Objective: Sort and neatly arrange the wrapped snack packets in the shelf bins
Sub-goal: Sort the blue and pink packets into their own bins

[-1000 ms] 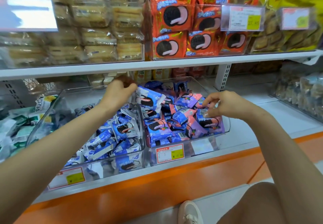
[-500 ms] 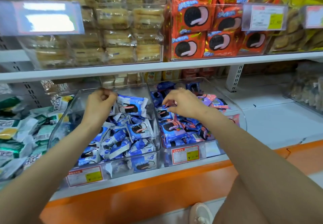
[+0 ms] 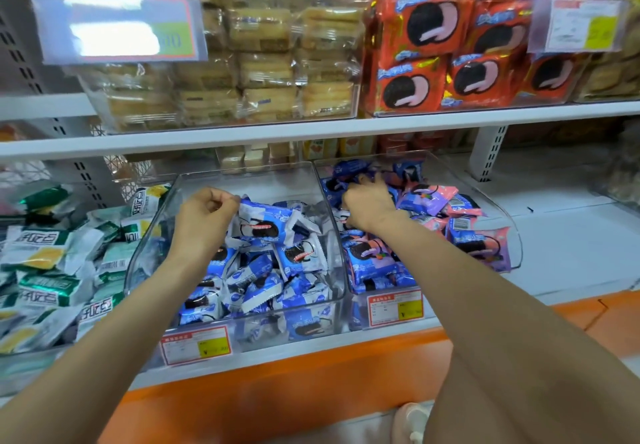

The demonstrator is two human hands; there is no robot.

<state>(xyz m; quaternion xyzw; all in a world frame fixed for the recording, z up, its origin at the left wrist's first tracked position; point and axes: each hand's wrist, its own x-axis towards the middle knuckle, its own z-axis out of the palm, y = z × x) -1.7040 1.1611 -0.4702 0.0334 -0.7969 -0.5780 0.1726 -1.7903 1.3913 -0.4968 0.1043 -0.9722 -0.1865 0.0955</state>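
Two clear plastic bins stand side by side on the lower shelf. The left bin [image 3: 341, 253] holds several blue-and-white cookie packets [image 3: 256, 270]. The right bin [image 3: 512, 236] holds blue-and-pink cookie packets [image 3: 429, 201]. My left hand [image 3: 204, 218] pinches the edge of a blue-and-white packet [image 3: 263, 222] lying on top of the left pile. My right hand [image 3: 367, 201] reaches into the back of the right bin, fingers curled among the packets there; what they hold is hidden.
Green-and-white packets [image 3: 45, 270] fill the bin at far left. The upper shelf [image 3: 311, 132] carries wrapped cakes [image 3: 263, 63] and orange cookie packs [image 3: 433, 45]. Price tags [image 3: 195, 343] hang on the bin fronts. An orange ledge [image 3: 311, 391] runs below.
My left hand carried the blue-and-white packet from the divider into the left bin. My right hand moved from the front right of the right bin to its back left.
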